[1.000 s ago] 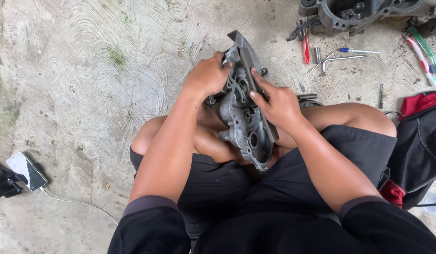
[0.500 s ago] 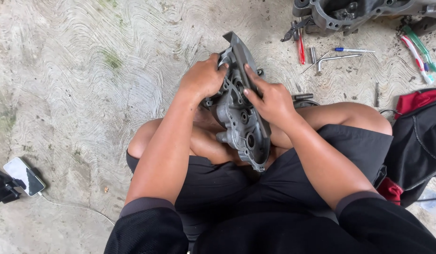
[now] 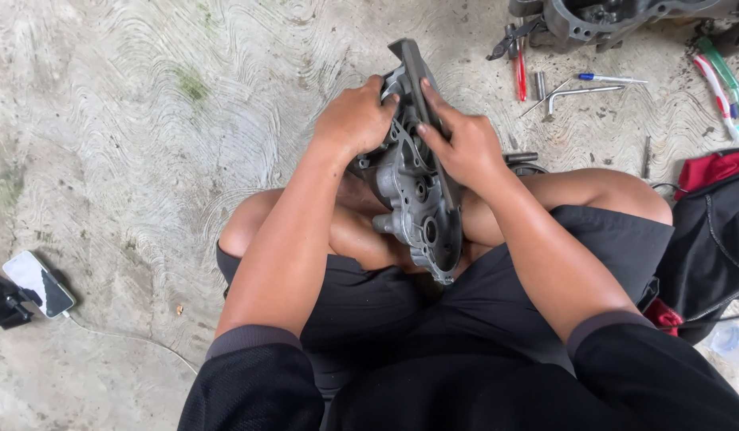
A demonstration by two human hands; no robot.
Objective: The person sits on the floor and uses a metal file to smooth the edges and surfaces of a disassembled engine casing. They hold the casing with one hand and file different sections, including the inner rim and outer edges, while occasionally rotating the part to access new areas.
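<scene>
Matt grey cast-metal engine casing (image 3: 417, 199) w/ rough concrete floor (image 3: 146, 120).

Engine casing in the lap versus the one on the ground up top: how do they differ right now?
The engine casing in the lap stands on edge between the knees, gripped by the left hand and right hand; the second casing lies untouched on the concrete, cut off by the frame. The lap one looks lighter grey. Both are cast metal.

Left hand (image 3: 355, 120) and right hand (image 3: 463, 144) gripping grey engine casing (image 3: 417, 199) on lap, tools (image 3: 573, 88) on concrete
</scene>
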